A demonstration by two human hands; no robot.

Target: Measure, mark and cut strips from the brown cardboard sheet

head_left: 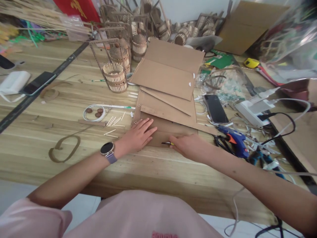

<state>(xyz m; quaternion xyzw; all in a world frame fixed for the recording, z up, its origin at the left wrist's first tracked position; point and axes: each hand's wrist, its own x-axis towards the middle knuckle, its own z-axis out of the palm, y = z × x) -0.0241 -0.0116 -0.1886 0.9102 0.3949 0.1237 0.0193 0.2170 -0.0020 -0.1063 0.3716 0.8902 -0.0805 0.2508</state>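
My left hand (138,135) lies flat with spread fingers on the left part of a brown cardboard piece (170,127) near the table's front edge. Closed around a small utility knife (167,143) is my right hand (189,146); a dark tip and a bit of yellow show past the fingers. The knife tip is at the front part of the cardboard. Behind, a cut cardboard strip (165,101) and a large folded cardboard sheet (170,71) lie overlapped. Whether the blade touches the cardboard I cannot tell.
Left of the cardboard are short wooden sticks (114,121) and a white ring (85,114) around brown beads. A slatted basket (115,77) stands behind. To the right lie a phone (216,108), a blue glue gun (235,140), black-handled scissors (224,143) and a white power strip (255,110).
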